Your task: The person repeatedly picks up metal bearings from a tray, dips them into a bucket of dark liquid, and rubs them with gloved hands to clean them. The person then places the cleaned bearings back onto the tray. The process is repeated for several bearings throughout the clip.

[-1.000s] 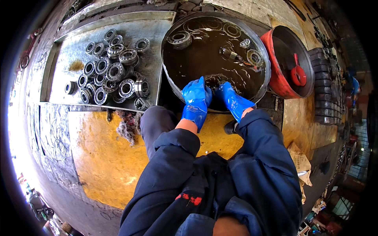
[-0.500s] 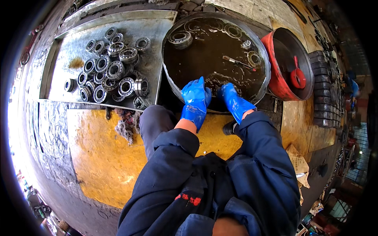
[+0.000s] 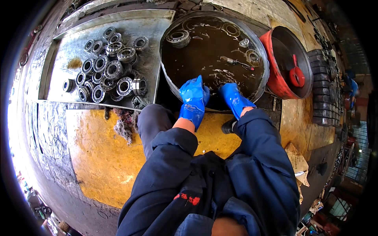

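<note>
Both my hands wear blue rubber gloves and reach over the near rim of a round metal tub [image 3: 167,74] of dark brown liquid. My left hand [image 3: 194,96] is bent with its fingers curled down at the near edge; what they close on is hidden. Beside it, my right hand [image 3: 233,97] dips its curled fingers into the liquid, and anything in them is out of sight. Ripples and foam spread just beyond the right hand. A brush [image 3: 236,61] lies in the liquid farther right. One large roller bearing [image 3: 178,37] sits partly submerged at the far left.
A metal tray [image 3: 65,51] at left holds a pile of roller bearings [image 3: 113,69]. Right of the tub stands a red-sided round container [image 3: 275,70] with a red scoop [image 3: 297,76] inside. Dark stacked blocks [image 3: 321,90] stand beyond. A rag [image 3: 124,129] lies near my left knee.
The ripples by my right hand have spread outward, and the brush has drifted slightly left. My hands stay in nearly the same place; the whole view has shifted slightly.
</note>
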### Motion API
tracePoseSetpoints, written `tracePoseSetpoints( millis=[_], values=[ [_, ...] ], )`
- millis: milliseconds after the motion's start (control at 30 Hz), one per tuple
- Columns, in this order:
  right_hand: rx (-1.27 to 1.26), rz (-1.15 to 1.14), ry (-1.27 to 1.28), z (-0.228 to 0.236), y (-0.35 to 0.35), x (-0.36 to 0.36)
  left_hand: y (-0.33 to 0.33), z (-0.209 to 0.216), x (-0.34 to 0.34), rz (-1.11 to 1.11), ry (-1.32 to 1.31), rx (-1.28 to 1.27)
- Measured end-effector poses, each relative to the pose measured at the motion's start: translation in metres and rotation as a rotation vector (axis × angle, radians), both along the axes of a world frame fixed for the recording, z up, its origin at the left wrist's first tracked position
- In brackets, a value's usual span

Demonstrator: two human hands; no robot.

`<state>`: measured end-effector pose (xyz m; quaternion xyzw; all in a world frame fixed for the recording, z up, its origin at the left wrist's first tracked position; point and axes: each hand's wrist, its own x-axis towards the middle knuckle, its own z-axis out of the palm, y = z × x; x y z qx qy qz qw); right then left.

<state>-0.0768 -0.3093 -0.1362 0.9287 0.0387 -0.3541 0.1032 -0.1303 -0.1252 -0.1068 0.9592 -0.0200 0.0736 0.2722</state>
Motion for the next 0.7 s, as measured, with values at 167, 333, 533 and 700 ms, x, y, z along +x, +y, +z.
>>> tracePoseSetpoints(
  millis=[167,333,533,700],
  values=[
    [0.564,-0.167,-0.401,0.024,-0.028,-0.052,0.003,0.01,0.001,0.007,0.092,0.003],
    [0.093,-0.021,-0.144,-0.011,-0.014,-0.015,-0.005,0.008,0.003,-0.041,0.042,-0.013],
    [0.484,0.081,-0.357,-0.016,-0.05,-0.029,-0.001,0.009,0.002,-0.011,0.035,-0.002],
    [0.359,-0.147,-0.223,0.004,-0.023,-0.036,0.004,0.002,0.002,0.004,0.028,0.008]
  ],
)
